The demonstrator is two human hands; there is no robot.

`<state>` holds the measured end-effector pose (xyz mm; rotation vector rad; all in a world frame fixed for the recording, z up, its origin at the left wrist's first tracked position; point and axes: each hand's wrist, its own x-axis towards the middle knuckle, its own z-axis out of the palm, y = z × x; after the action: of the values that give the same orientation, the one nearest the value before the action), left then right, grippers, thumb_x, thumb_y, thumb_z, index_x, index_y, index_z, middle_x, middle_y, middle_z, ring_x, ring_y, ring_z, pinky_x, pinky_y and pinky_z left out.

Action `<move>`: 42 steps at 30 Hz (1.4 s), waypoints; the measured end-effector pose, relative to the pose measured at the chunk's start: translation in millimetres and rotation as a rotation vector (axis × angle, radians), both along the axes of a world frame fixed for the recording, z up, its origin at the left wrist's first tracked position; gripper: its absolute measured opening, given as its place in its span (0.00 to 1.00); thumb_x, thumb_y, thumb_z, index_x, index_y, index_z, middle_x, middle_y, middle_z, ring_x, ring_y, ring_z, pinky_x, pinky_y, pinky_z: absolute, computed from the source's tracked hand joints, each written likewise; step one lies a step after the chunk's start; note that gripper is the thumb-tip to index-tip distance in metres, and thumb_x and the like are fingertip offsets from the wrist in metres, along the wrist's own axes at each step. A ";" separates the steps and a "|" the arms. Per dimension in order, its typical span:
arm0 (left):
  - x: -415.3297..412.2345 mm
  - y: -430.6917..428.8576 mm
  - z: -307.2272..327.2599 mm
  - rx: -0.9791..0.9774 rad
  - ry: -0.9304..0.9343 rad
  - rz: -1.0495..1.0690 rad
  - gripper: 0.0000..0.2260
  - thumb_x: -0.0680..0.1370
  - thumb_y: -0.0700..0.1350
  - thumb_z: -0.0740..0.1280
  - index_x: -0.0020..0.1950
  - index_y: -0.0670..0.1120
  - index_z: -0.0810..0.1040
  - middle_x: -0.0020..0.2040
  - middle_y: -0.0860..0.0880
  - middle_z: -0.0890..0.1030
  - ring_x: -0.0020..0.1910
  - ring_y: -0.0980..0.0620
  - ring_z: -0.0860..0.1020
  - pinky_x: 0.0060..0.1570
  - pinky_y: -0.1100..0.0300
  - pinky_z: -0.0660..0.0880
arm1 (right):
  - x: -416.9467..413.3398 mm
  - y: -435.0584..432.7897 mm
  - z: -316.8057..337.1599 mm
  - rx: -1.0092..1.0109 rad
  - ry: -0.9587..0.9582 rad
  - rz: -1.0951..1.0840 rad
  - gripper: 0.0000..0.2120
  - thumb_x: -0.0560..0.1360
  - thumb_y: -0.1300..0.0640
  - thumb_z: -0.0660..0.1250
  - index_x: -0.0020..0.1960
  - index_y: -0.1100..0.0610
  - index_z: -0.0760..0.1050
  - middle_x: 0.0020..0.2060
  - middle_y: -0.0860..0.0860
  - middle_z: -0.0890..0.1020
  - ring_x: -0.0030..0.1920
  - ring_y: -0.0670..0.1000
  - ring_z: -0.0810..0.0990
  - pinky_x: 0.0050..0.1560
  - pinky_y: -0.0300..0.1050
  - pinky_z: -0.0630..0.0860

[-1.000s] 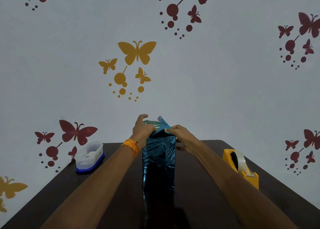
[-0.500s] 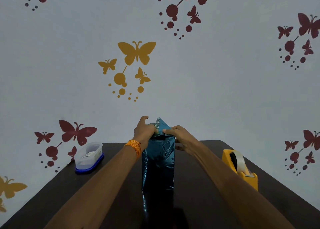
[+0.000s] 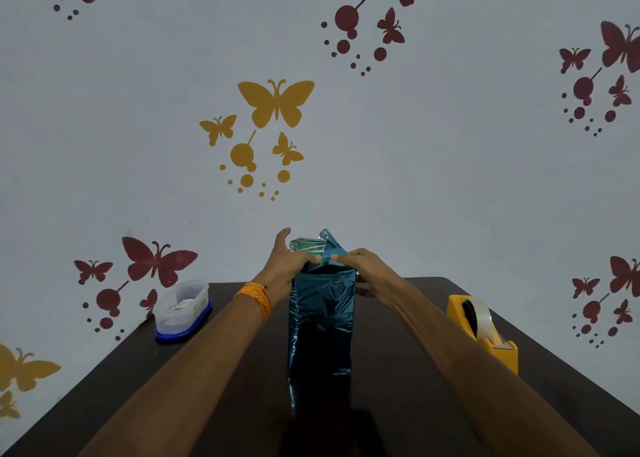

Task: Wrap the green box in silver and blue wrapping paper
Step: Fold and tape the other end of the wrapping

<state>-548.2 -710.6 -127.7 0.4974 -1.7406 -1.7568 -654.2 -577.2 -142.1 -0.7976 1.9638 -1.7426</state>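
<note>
1. The green box (image 3: 308, 247) is almost wholly hidden under the wrapping paper (image 3: 320, 318). It stands upright at the middle of the desk (image 3: 398, 404), and only a green sliver is seen at the open top.
2. The thumb of the left hand (image 3: 284, 268) is clamped on the top fold; the other fingertips are hidden.
3. The same fold is pinched by the right hand (image 3: 362, 266).
4. Both grips are kept from the earlier frames, and the thumbs are brought slightly closer.

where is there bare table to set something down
Bare dark table lies between the clear plastic tub with blue base and the left forearm, and a narrow strip between the right forearm and the yellow tape dispenser. Crowded middle: left hand and right hand grip the shiny blue wrapping paper.
</note>
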 end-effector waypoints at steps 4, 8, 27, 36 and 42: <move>-0.5 0.1 4.1 -0.015 -0.009 0.008 0.37 0.74 0.26 0.63 0.75 0.56 0.60 0.62 0.41 0.73 0.56 0.37 0.79 0.47 0.46 0.82 | 2.9 -3.2 1.2 -0.004 0.003 0.004 0.20 0.73 0.47 0.74 0.56 0.57 0.72 0.51 0.54 0.79 0.46 0.50 0.78 0.43 0.46 0.75; 6.3 -2.2 1.4 -0.083 0.004 0.165 0.25 0.78 0.39 0.61 0.75 0.52 0.64 0.64 0.43 0.75 0.60 0.40 0.76 0.60 0.43 0.76 | 3.1 -1.1 2.0 0.003 0.012 -0.012 0.18 0.75 0.46 0.72 0.55 0.56 0.70 0.57 0.55 0.77 0.49 0.51 0.75 0.48 0.49 0.73; -70.2 161.4 -15.6 -0.766 -0.052 -0.127 0.05 0.73 0.39 0.67 0.43 0.41 0.83 0.39 0.47 0.83 0.44 0.47 0.82 0.49 0.50 0.80 | -45.1 173.2 -19.8 0.079 0.376 -0.611 0.09 0.75 0.57 0.69 0.46 0.64 0.82 0.41 0.58 0.84 0.42 0.53 0.81 0.43 0.47 0.75; -114.6 213.9 -110.4 -0.738 -0.315 -0.435 0.21 0.66 0.49 0.81 0.55 0.41 0.83 0.50 0.46 0.82 0.50 0.49 0.80 0.48 0.55 0.79 | -73.7 232.5 -83.5 0.363 -0.026 -0.580 0.13 0.77 0.51 0.70 0.41 0.58 0.73 0.34 0.52 0.75 0.33 0.48 0.72 0.32 0.41 0.67; -118.0 212.1 -114.4 -0.778 -0.259 -0.366 0.18 0.65 0.49 0.81 0.46 0.39 0.84 0.45 0.44 0.83 0.47 0.46 0.81 0.45 0.52 0.77 | -72.8 224.4 -82.7 0.189 -0.138 -0.551 0.09 0.73 0.61 0.73 0.45 0.60 0.73 0.33 0.53 0.72 0.30 0.48 0.68 0.30 0.41 0.63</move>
<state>-666.2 -498.5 -242.0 0.0616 -2.6299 -1.0964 -727.0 -352.9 -224.8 -0.0622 2.3501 -1.7873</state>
